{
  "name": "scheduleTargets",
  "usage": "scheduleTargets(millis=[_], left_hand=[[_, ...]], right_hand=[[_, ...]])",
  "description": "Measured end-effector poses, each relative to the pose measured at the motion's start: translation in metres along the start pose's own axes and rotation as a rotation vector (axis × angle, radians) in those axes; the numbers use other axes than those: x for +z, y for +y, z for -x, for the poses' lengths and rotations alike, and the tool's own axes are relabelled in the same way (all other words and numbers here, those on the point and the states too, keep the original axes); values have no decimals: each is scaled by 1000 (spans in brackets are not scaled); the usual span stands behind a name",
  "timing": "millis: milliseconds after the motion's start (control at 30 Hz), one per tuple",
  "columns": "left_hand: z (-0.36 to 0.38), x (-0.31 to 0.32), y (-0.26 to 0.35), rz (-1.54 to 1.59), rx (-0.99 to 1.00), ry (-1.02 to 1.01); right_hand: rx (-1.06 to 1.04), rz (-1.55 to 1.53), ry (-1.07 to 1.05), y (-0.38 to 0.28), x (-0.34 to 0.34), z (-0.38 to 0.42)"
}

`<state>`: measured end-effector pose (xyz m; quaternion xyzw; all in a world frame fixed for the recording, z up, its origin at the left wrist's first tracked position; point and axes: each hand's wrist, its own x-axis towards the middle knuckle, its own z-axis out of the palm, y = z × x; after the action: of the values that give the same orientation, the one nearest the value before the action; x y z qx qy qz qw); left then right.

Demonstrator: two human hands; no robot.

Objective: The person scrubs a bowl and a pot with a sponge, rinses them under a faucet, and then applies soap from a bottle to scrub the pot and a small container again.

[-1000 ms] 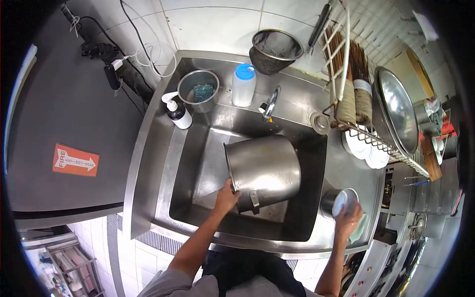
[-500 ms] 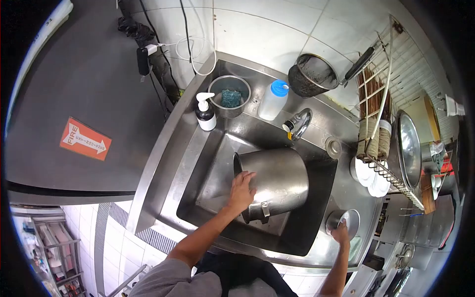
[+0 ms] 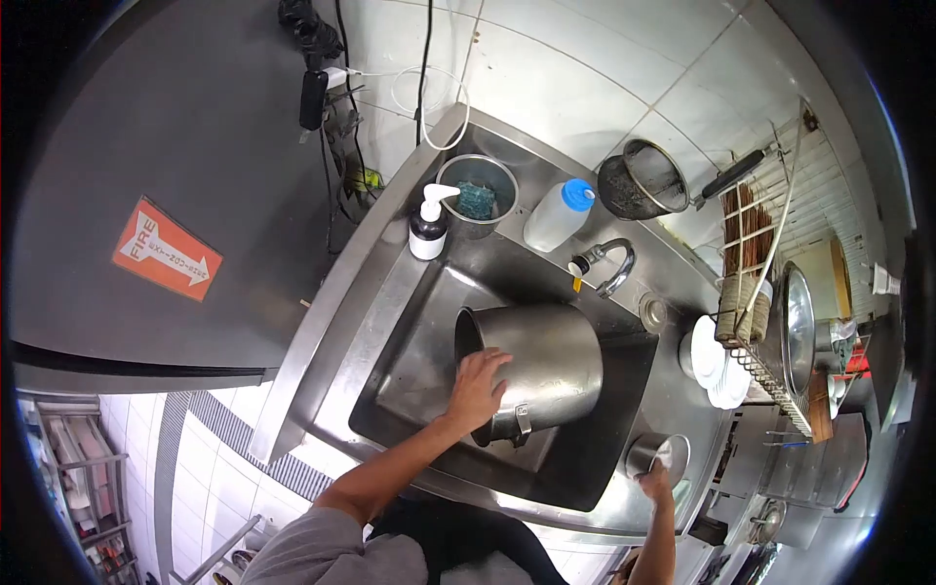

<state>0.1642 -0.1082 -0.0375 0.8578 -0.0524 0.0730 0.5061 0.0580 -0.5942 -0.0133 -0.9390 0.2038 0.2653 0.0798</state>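
A large steel stockpot (image 3: 546,361) lies on its side in the sink (image 3: 414,361), its mouth facing left and a handle toward me. My left hand (image 3: 478,390) is at the pot's rim, fingers bent over the outer wall. On the right ledge of the sink, my right hand (image 3: 657,481) grips the near edge of a small round metal bowl (image 3: 675,454), with fingertips reaching inside. Something pale shows by those fingers, too small to name. Behind the pot, the faucet (image 3: 612,263) curves over the basin.
Along the back ledge stand a pump bottle (image 3: 427,234), a metal bowl (image 3: 507,174) with a green scouring pad (image 3: 476,200), a blue-capped bottle (image 3: 558,216) and a dark strainer (image 3: 639,185). White dishes (image 3: 717,361) and a wire rack (image 3: 770,380) are at the right.
The camera view has shifted and turned slightly. My left hand stays at the stockpot's rim. My right hand still holds the small bowl, which is tipped a little differently.
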Motion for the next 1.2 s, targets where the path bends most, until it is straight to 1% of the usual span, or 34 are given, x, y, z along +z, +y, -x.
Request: scheduleTargets(millis=[33, 67, 133, 167, 200, 267, 300, 333, 367, 400, 433, 467, 533, 567, 600, 667, 700, 733, 800, 867, 933, 967, 1033, 1067, 1133, 1167, 1200], left_hand=[[-1, 1, 3, 38, 84, 9], [2, 4, 7, 45, 78, 14], [11, 14, 15, 260, 111, -74], [15, 16, 19, 298, 105, -161], [19, 20, 22, 308, 101, -161], [24, 26, 26, 649, -39, -344], [28, 35, 19, 745, -142, -400], [29, 40, 11, 752, -145, -400], [28, 46, 2, 893, -203, -371], [27, 51, -8, 1033, -261, -338], [22, 52, -25, 1100, -232, -376], [16, 39, -33, 1102, -231, -372], [1, 4, -39, 1384, -303, -539], [-7, -3, -35, 1428, -179, -460], [-15, -15, -32, 1426, -174, -465], [-34, -40, -27, 1741, -321, -321], [-48, -49, -25, 1750, -313, -271], [-62, -52, -28, 1753, -306, -276], [-90, -55, -33, 1865, -332, -248], [-113, -61, -26, 1904, -297, -285], [-128, -61, -15, 1943, -268, -321], [-134, -60, -8, 1909, -304, -253], [-143, -59, 5, 1866, -373, -154], [-148, -60, 11, 1865, -366, -150], [-155, -61, 24, 1848, -485, -77], [-156, -63, 30, 1831, -492, -66], [-157, -69, 37, 1829, -490, -68]], right_hand=[[-25, 38, -2, -5, 3, 6], [-28, 105, 48, -10, 7, 15], [-142, -5, 63, -46, -2, 41], [-277, -166, 97, -89, -17, 64], [-271, -157, 96, -101, -13, 69], [-297, -115, 27, -114, -9, 73], [-500, -88, 102, -110, 7, 67], [-706, -62, 179, -129, 10, 70], [-772, -120, 125, -145, 6, 73], [-771, -114, 125, -186, -9, 83], [-860, -60, 104, -225, -22, 92], [-950, -7, 82, -258, -37, 97], [-1024, 82, -42, -313, -67, 98], [-1104, 60, -60, -338, -82, 95], [-1183, 38, -78, -362, -98, 89], [-1221, 98, -110, -403, -131, 70], [-1280, 76, -125, -423, -148, 59], [-1339, 54, -142, -444, -165, 46], [-1244, 96, -370, -490, -199, 18], [-1069, 184, -210, -530, -223, 6], [-1003, 174, -340, -568, -240, -29], [-1006, 177, -335, -581, -242, -46], [-1043, -23, -400, -603, -244, -71], [-1049, -19, -397, -612, -247, -79], [-990, -155, -515, -624, -250, -85], [-942, -219, -516, -626, -249, -84], [-944, -221, -513, -629, -252, -86]])
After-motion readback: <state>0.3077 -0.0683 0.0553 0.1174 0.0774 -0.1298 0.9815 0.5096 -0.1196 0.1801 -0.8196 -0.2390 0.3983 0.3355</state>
